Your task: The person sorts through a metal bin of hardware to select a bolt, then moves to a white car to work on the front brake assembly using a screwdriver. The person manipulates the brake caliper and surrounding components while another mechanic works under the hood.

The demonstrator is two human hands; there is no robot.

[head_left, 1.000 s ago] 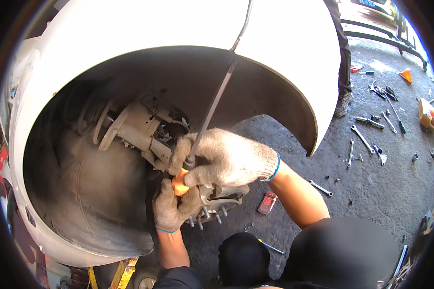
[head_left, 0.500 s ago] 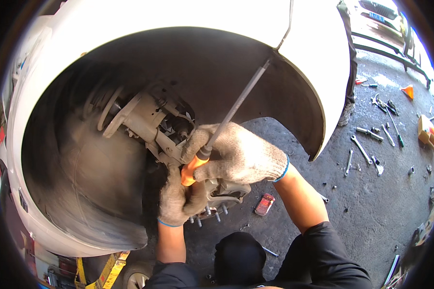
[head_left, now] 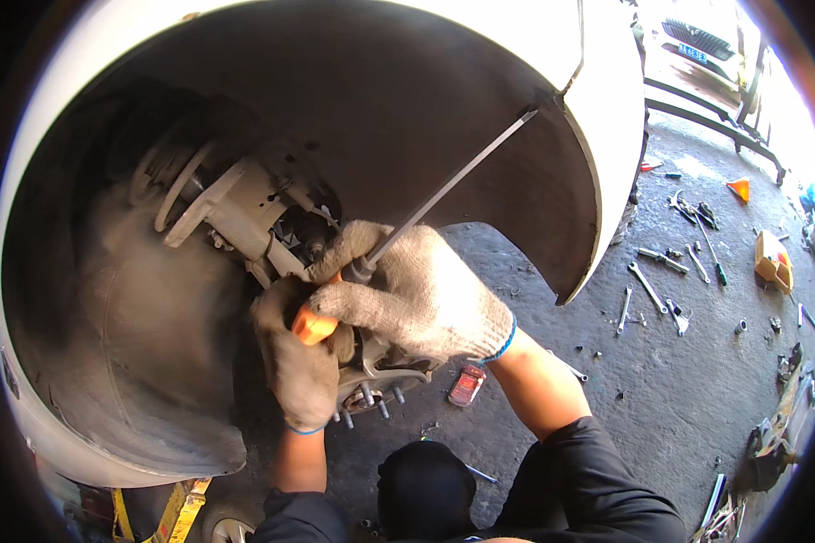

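Grey floor (head_left: 661, 380) bears scattered wrenches (head_left: 648, 289) (right hand (head_left: 426, 294) grips screwdriver (head_left: 453, 187); cannot tell about left hand (head_left: 301, 382)).

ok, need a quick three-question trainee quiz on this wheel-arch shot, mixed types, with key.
1. What colour is the handle of the long-shafted tool? A) blue B) orange C) green
2. True or false: both hands are bare.
3. Fill in: In the picture, the red box-like object on the floor lies to the ____ of the wheel studs.

Key: 1. B. 2. False: the left hand and right hand are gloved. 3. right.
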